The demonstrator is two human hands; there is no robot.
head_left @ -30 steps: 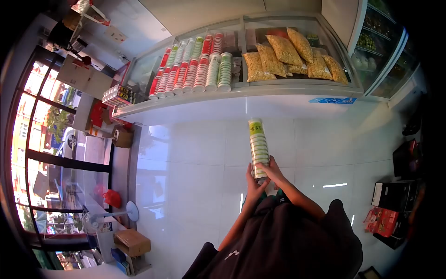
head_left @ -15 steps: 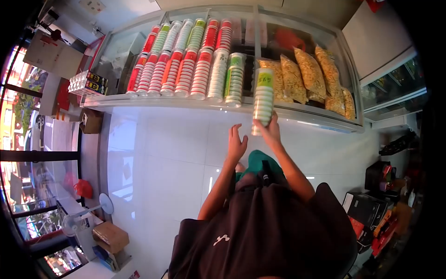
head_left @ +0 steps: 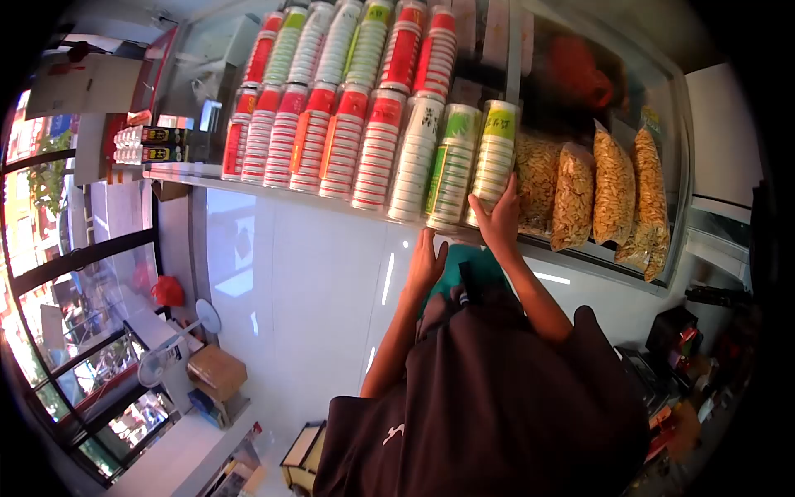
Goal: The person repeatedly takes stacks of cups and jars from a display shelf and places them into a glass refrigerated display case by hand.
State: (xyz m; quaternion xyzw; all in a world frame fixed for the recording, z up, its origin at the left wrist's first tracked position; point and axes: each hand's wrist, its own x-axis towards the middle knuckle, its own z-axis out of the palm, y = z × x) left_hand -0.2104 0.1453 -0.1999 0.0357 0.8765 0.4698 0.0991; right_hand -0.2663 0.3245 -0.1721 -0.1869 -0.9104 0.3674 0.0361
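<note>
My right hand (head_left: 502, 222) is closed around the lower end of a clear plastic tube (head_left: 495, 149) of stacked pale round pieces, with a yellow-green label near its top. That tube is on the glass display counter (head_left: 302, 201), at the right end of the front row. Directly to its left is a tube with green labels (head_left: 452, 170), and then a white-labelled tube (head_left: 414, 166). At the counter's front edge, my left hand (head_left: 426, 267) has its fingers stretched up and its thumb apart. Its fingertips are just below the green-labelled tube; whether they touch it I cannot tell.
Several red-labelled tubes (head_left: 379, 157) fill the front row farther left, with a second row behind. Bags of yellowish snack pieces (head_left: 573, 199) lie to the right. Small boxes (head_left: 153, 145) sit at the counter's left end. A white fan (head_left: 207, 316) stands lower left.
My right hand has brought the yellow-green-labelled tube from in front of the counter up into the row beside the green-labelled one. My left hand has come up to the counter's edge. The camera view has shifted.
</note>
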